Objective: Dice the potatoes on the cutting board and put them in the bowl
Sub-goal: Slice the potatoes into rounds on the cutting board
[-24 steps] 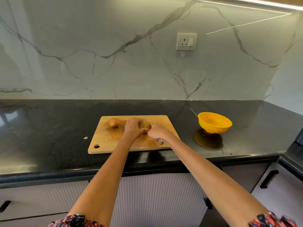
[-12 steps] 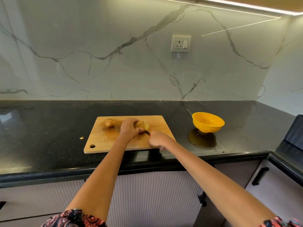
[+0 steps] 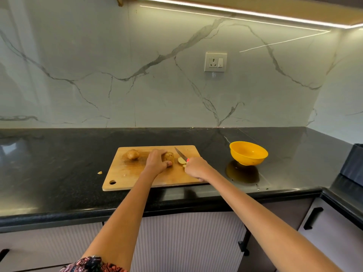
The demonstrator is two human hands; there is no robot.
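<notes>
On the cutting board (image 3: 137, 173), mid-tabletop: my left hand (image 3: 157, 161) grips the potato (image 3: 168, 157); my right hand (image 3: 196, 167) clasps the knife (image 3: 180, 154), slices (image 3: 181, 160) beside. Bowl (image 3: 248, 153) right. Advice: keep fingertips curled back, cut evenly.
</notes>
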